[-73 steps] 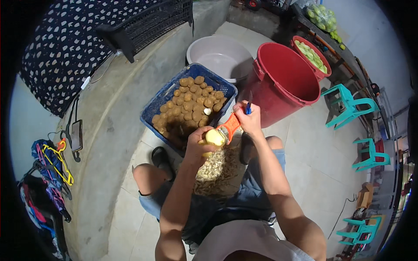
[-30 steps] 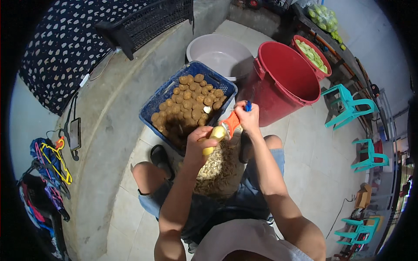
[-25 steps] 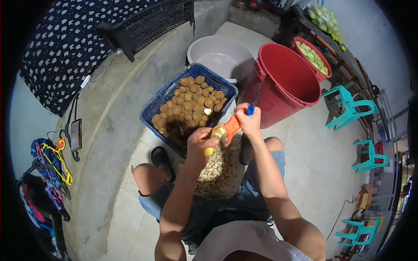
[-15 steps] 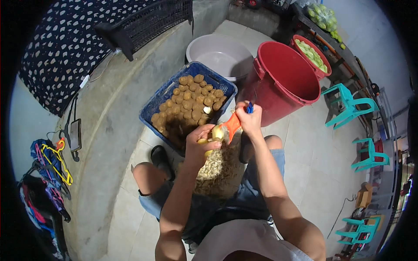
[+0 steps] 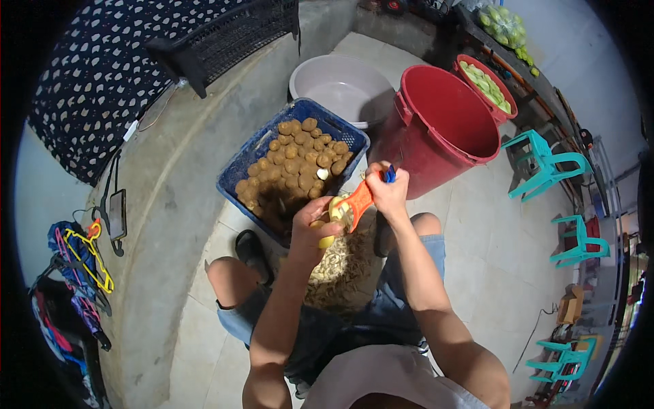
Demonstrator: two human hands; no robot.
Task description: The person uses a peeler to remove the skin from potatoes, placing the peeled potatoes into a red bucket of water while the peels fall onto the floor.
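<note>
My left hand (image 5: 308, 223) is closed around a peeled, pale yellow potato (image 5: 327, 240), with the fingers at its upper end. A second pale patch shows between thumb and fingers; whether it is another potato I cannot tell. My right hand (image 5: 390, 196) grips an orange peeler (image 5: 359, 202), its head against the potato's right side. Something blue (image 5: 389, 174) sticks out above the right fist. Below both hands lies a heap of peelings (image 5: 334, 266) between my feet. Just ahead, a blue crate (image 5: 230, 178) holds many brown unpeeled potatoes (image 5: 293, 165).
Beyond the crate stands a grey basin (image 5: 340, 85), beside a tall red bin (image 5: 426, 163). Behind that, a smaller red tub (image 5: 516, 109) holds pale green pieces. Teal chairs (image 5: 545, 163) line the right. A low concrete ledge (image 5: 153, 204) curves along the left.
The peeler has shifted slightly down and left along the potato, and its head has turned. My left hand keeps its hold in nearly the same place.
</note>
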